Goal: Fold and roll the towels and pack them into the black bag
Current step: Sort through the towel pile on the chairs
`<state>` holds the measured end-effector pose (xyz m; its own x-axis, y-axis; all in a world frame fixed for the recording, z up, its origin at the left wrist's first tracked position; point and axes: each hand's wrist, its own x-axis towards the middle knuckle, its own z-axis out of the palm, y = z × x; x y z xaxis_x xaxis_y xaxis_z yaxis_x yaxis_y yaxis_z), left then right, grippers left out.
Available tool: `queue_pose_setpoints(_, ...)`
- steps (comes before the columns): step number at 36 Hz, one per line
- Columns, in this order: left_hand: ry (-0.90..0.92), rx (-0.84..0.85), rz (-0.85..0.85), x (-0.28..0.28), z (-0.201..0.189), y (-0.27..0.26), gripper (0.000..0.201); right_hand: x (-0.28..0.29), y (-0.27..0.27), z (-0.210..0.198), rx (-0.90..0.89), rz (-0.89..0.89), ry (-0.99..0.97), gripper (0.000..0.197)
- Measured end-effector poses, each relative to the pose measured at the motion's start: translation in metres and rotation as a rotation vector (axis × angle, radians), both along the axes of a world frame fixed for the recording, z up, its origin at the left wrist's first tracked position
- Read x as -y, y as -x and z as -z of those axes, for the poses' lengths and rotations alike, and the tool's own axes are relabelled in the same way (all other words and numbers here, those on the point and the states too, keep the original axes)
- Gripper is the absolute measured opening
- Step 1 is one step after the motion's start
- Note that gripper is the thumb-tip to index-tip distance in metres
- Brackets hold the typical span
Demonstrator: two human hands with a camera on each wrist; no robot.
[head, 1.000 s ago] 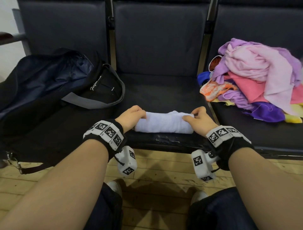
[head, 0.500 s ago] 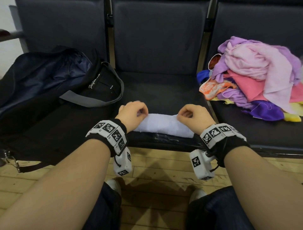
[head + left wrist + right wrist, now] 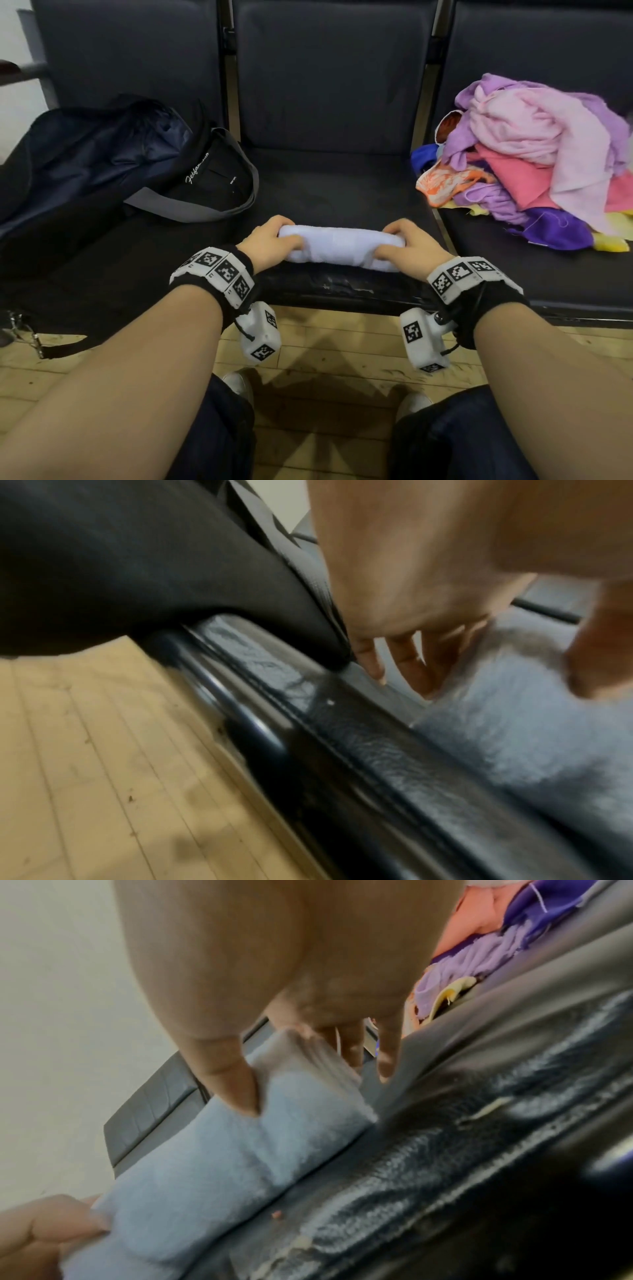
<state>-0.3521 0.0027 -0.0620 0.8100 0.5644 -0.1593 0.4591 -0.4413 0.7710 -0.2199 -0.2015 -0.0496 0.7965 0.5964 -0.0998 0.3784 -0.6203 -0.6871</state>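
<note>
Terry roll: white towel (image 3: 337,245) across the front lip of the middle seat (image 3: 329,192), at 12 o'clock from the knees, long axis running 9 to 3.
Left hand (image 3: 265,240): on the 9 o'clock end, fingers curled over the top, thumb pressed into the near face; a firm hold on the roll.
Right hand (image 3: 409,245): on the 3 o'clock end, fingers wrapped over the far side, thumb dug into the pile on the near side.
Step in hand: likely tightening and finishing the roll.
Good practice: keep equal pressure at both ends, roll straight toward 12 o'clock, tuck the loose edge under, avoid a cone shape.
Risk: roll sits close to the seat edge; a slip toward 6 o'clock would drop it to the wooden floor (image 3: 325,346).
Black bag (image 3: 102,178): at 10 o'clock on the next seat; whether its mouth is open cannot be told.
Remaining pile: coloured towels (image 3: 534,164) at 2 o'clock, unfolded.
</note>
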Motion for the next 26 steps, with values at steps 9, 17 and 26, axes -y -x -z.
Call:
queue_pose_setpoints(9, 0.098, -0.028, -0.015, 0.0, -0.002, -0.011, 0.035, -0.003, -0.007, 0.01, -0.09, 0.126, 0.036, 0.039)
queue_pose_setpoints(17, -0.275, 0.118, 0.066, -0.006, 0.009, -0.005, 0.019, -0.004, -0.005, 0.011, 0.341, -0.049, 0.064, 0.016)
queue_pose_setpoints(26, -0.179, -0.092, 0.186, 0.002, 0.001, 0.003, 0.068, -0.002, 0.007, -0.005, 0.186, -0.102, 0.354, 0.055)
